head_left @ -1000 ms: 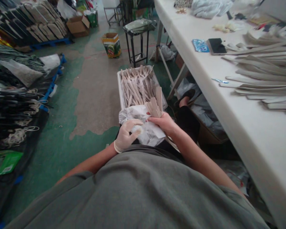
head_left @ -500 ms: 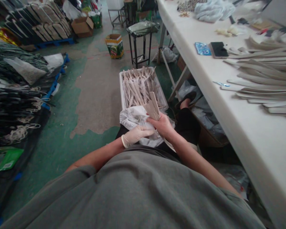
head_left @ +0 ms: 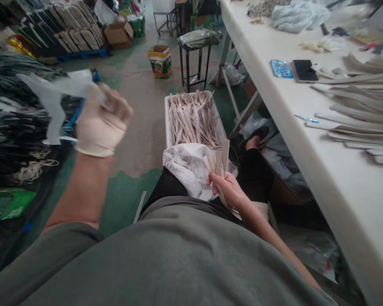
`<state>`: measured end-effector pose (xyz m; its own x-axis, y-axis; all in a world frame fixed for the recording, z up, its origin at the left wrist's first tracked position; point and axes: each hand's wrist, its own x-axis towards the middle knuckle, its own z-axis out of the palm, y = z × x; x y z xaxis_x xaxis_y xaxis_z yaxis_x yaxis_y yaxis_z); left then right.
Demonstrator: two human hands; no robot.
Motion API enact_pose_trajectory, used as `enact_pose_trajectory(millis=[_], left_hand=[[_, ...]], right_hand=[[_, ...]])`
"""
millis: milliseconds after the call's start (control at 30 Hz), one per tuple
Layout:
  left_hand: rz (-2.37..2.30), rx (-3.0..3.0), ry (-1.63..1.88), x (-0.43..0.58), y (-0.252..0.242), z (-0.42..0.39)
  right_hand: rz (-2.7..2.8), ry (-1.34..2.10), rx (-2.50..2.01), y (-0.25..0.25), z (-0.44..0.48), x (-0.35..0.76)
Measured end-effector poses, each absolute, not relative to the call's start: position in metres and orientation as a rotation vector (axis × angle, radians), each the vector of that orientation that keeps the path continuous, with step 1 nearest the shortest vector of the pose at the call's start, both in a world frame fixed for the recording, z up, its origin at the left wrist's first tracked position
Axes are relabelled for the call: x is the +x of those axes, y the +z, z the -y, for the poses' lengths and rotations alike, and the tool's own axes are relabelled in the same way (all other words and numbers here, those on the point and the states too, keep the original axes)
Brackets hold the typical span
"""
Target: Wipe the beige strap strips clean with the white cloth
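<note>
My left hand (head_left: 102,123), in a pale glove, is raised at the left over the floor, its fingers curled round a whitish translucent strip (head_left: 52,110) that trails off to the left. The strip and fingertips are blurred. Low in front of my body, my bare right hand (head_left: 226,187) is closed on a fan of beige strips (head_left: 221,159), their ends pointing up. Beneath them a white plastic bag (head_left: 188,163) lies across my lap. Just beyond the bag, a white crate (head_left: 167,123) holds many beige strips (head_left: 191,114).
To the right runs a long white table (head_left: 284,119) bearing beige strips (head_left: 364,102), a phone (head_left: 304,70) and a blue packet (head_left: 281,69). Ahead stand a black stool (head_left: 187,63) and a yellow-green box (head_left: 160,61). Dark bundled cords (head_left: 12,140) lie at the left.
My left hand has risen from the bag to the upper left, now with the whitish strip. My right hand has shifted slightly down and right with its beige strips. A pale strip now shows beside my left thigh.
</note>
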<state>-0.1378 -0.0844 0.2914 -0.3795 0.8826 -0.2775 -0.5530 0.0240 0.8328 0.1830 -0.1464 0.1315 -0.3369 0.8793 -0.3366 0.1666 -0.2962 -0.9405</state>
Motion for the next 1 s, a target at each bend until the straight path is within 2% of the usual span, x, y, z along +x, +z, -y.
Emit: enact_pose_trajectory(millis=[167,267,767,1000], left_hand=[[-1.070,-0.035,1.252,-0.072,0.164,0.106],[-1.050,-0.115,1.180,-0.054,0.124,0.122],[-1.037,-0.001,1.107,-0.035,0.102,0.146],[-1.041,-0.029,1.084,-0.032,0.100,0.153]], right_hand=[[1.602,1.629,-1.467,0.146,0.153,0.183],[1.733,1.589,-1.528,0.149,0.156,0.179],[2.104,1.272,-1.721,0.140,0.151,0.150],[2.178,1.261,-1.736,0.137,0.146,0.142]])
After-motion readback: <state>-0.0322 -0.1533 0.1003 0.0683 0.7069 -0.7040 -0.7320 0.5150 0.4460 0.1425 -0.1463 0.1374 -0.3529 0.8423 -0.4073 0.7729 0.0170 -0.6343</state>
